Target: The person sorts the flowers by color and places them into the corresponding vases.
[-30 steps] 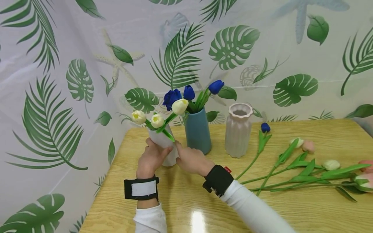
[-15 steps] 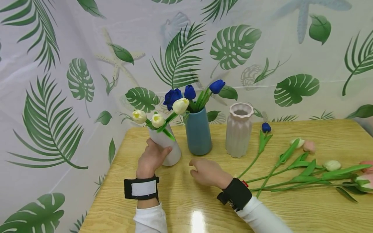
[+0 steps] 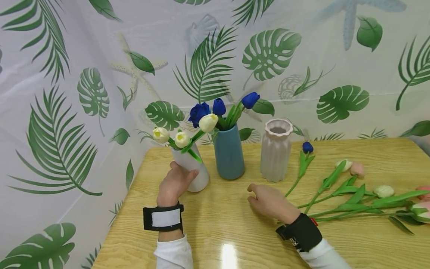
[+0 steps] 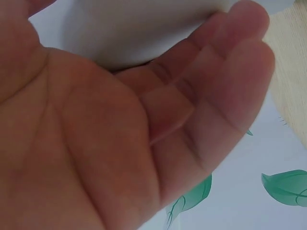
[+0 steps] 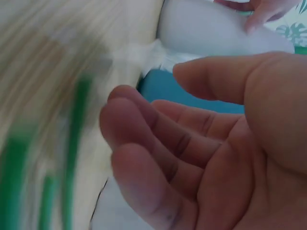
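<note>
My left hand (image 3: 174,184) grips a white vase (image 3: 199,178), which leans to the left on the table. Cream tulips (image 3: 182,139) stand in it. In the left wrist view the fingers (image 4: 225,91) curl along the vase's side. My right hand (image 3: 271,201) holds nothing, its fingers loosely bent over the table, left of the lying stems. In the right wrist view its thumb and fingers (image 5: 139,177) are apart. Behind and right of the white vase stands a blue vase (image 3: 230,155) with blue flowers (image 3: 219,107).
A ribbed pale pink vase (image 3: 275,157) stands upright at the back, with no flower in it. To the right on the wooden table (image 3: 201,231) lie a blue tulip (image 3: 307,147) and several cream and pink flowers (image 3: 383,191). A leaf-patterned sheet (image 3: 302,74) hangs behind.
My right hand has let go of the white vase and moved right across the table, to beside the lying stems. My left hand and the white vase stay in place.
</note>
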Action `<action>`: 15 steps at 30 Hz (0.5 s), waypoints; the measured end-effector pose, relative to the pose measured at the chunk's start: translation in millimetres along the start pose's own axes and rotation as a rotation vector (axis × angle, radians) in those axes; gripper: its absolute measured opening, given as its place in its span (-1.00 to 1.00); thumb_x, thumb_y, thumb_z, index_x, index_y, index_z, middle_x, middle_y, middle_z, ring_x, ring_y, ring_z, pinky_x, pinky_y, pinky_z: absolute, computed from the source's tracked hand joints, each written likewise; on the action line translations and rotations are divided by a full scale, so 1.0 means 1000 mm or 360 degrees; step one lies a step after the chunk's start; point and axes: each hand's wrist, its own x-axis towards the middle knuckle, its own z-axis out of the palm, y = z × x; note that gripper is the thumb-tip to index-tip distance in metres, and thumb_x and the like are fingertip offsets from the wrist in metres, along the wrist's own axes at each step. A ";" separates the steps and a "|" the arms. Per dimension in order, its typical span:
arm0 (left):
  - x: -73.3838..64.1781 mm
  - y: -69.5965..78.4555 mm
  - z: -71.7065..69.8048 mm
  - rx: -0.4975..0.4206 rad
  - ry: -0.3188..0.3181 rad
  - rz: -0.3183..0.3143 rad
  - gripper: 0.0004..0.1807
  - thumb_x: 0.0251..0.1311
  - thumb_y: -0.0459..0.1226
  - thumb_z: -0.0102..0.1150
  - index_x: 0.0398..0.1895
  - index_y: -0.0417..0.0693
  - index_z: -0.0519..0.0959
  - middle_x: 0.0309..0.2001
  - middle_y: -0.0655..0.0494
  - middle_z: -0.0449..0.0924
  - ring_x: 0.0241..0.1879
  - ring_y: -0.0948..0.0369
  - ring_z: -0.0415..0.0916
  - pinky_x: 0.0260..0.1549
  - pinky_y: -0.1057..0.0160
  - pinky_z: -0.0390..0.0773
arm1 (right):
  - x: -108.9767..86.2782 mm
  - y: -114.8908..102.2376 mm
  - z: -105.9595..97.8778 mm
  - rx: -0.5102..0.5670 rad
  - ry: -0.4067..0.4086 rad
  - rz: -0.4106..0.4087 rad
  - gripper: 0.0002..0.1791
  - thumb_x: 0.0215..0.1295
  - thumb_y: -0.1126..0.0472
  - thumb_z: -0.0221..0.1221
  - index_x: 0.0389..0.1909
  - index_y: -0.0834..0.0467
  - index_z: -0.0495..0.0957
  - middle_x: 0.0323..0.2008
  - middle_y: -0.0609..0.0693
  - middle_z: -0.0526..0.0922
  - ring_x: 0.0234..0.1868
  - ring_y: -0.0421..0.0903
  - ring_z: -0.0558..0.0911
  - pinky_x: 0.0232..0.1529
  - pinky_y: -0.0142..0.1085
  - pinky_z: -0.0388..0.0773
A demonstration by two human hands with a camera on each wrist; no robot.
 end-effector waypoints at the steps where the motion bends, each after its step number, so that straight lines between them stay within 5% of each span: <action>1: 0.000 0.000 0.000 -0.0002 -0.0004 -0.0001 -0.03 0.33 0.13 0.10 0.38 -0.53 0.00 0.19 -0.47 0.45 0.09 -0.17 0.57 0.00 -0.13 0.55 | -0.003 0.006 -0.001 -0.0004 0.0016 0.0004 -0.65 0.45 0.24 0.08 0.15 0.32 0.51 -0.60 -0.09 0.50 -0.64 -0.17 0.42 -0.58 -0.30 0.17; 6: -0.001 -0.002 -0.001 0.0007 -0.0012 0.0006 -0.03 0.36 0.12 0.07 0.39 -0.54 -0.02 0.17 -0.48 0.46 0.08 -0.18 0.57 -0.01 -0.13 0.56 | -0.013 0.035 -0.007 -0.0100 0.0134 0.0024 -0.82 0.44 0.27 0.08 -0.09 0.29 0.55 -0.70 -0.09 0.32 -0.70 -0.18 0.26 -0.59 -0.33 0.09; 12: -0.001 -0.002 -0.002 0.0012 -0.0019 0.0001 -0.02 0.35 0.13 0.07 0.41 -0.51 -0.03 0.20 -0.46 0.44 0.10 -0.18 0.55 0.00 -0.14 0.55 | -0.019 0.060 -0.024 -0.0077 0.0161 0.0110 -0.81 0.39 0.31 0.07 -0.11 0.34 0.54 -0.52 0.02 0.53 -0.59 -0.13 0.40 -0.52 -0.24 0.34; 15: 0.000 -0.001 -0.002 0.0009 -0.0022 -0.0012 -0.01 0.34 0.14 0.07 0.42 -0.49 -0.04 0.21 -0.45 0.44 0.11 -0.18 0.55 0.01 -0.14 0.54 | -0.022 0.068 -0.030 -0.0084 0.0158 0.0143 -0.90 0.36 0.33 0.09 -0.27 0.29 0.53 -0.55 0.03 0.52 -0.60 -0.11 0.39 -0.53 -0.23 0.32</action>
